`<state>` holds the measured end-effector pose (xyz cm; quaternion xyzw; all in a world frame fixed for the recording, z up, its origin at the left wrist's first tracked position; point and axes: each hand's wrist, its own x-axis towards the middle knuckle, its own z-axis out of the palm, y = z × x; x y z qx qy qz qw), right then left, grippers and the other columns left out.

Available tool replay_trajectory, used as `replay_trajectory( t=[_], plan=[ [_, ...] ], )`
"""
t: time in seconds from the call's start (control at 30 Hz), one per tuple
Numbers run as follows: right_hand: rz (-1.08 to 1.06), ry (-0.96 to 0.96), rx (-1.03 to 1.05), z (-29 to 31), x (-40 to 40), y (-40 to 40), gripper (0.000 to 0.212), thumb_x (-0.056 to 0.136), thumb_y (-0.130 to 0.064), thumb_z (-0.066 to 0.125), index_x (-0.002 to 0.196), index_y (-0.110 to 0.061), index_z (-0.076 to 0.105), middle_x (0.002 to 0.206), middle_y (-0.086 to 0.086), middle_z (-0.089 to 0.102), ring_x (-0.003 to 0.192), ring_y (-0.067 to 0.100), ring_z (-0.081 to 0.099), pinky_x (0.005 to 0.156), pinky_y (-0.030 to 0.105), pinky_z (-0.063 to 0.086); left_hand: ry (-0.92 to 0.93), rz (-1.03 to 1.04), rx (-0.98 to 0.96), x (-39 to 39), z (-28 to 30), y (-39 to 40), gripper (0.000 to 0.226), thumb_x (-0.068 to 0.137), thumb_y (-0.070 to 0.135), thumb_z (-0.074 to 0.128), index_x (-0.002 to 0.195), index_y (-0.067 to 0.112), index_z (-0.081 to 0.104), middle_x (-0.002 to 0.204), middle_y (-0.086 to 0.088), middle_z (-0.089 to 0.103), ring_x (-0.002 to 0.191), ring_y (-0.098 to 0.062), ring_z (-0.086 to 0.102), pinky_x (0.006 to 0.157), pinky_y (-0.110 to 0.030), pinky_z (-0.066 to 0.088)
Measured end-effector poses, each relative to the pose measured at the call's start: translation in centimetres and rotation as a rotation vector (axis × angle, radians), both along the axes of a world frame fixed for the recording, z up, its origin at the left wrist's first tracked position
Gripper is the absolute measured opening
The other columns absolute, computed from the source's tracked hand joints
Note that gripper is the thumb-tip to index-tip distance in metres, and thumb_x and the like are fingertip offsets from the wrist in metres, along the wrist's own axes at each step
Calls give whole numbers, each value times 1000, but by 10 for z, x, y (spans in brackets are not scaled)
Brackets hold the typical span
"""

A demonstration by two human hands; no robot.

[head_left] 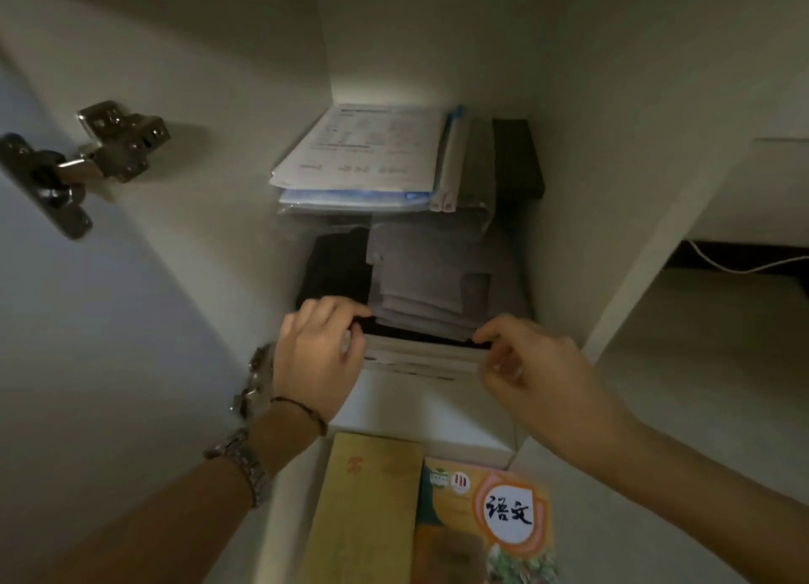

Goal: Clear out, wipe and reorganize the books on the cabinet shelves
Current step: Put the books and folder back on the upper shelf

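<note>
Left hand and right hand each pinch an end of what seems a white book stack, fingers curled.

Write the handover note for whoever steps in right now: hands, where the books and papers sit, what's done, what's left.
Hands: left hand and right hand each pinch an end of a flat stack of white books at the shelf's front edge.
Things: grey folders and a dark item lie just behind; a pile of printed papers sits on a shelf further in. A yellow book and an orange textbook lie nearest the camera.
Done: cannot tell from this view.
Left: shelves still hold items; no cloth in sight, so wiping and reordering seem to remain.
</note>
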<state>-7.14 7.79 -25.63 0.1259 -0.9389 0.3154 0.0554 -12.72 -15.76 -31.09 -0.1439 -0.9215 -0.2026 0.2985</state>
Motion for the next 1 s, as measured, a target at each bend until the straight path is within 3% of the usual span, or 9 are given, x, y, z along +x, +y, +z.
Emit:
replay_trajectory(
  t=[0.23, 0.43, 0.53, 0.6, 0.77, 0.9, 1.0],
  plan=[
    [26, -231, -83, -74, 74, 59, 26, 87, -15, 64, 104, -32, 56, 88, -15, 58, 83, 1, 56, 67, 16, 46, -291, 9, 100, 77, -53, 42, 31, 84, 28, 40, 99, 20, 66, 97, 7, 63, 92, -8, 53, 83, -25, 41],
    [-172, -403, -260, -158, 122, 83, 39, 82, -4, 68, 89, -40, 54, 82, -10, 61, 79, 6, 59, 59, 14, 46, -652, 25, 244, 146, -118, 68, 31, 84, 31, 46, 105, 18, 65, 104, 1, 63, 95, -18, 58, 84, -33, 48],
    [-303, -456, -415, -186, 136, 83, 31, 84, 0, 66, 87, -30, 58, 85, -8, 64, 75, 8, 60, 59, 10, 44, -791, 8, 289, 168, -142, 77, 27, 92, 28, 49, 114, 16, 60, 115, -5, 60, 102, -23, 57, 89, -39, 49],
    [-395, -495, -535, -198, 141, 81, 25, 83, -1, 67, 87, -24, 59, 89, -9, 65, 79, 11, 61, 62, 7, 44, -870, -11, 310, 178, -155, 86, 25, 96, 20, 50, 121, 17, 55, 124, -6, 56, 110, -23, 54, 96, -34, 45],
    [-557, -615, -797, -217, 142, 76, 28, 78, -2, 73, 94, -19, 57, 96, -9, 62, 89, 10, 59, 72, 20, 46, -1015, -50, 280, 190, -178, 109, 44, 95, 17, 50, 139, 18, 39, 143, -3, 37, 128, -21, 41, 103, -33, 40],
    [-613, -651, -881, -223, 138, 75, 34, 74, 6, 73, 89, -20, 59, 93, -5, 64, 94, 22, 62, 84, 41, 50, -1032, -16, 143, 188, -190, 113, 52, 95, 19, 48, 144, 18, 30, 150, 2, 23, 137, -16, 24, 108, -14, 23],
    [-583, -681, -982, -224, 140, 74, 34, 73, 14, 70, 90, -14, 62, 88, -3, 67, 89, 19, 65, 78, 37, 53, -1008, -10, 79, 188, -195, 111, 46, 94, 18, 46, 139, 18, 40, 151, 3, 22, 136, -16, 22, 101, -11, 23]
  ],
)
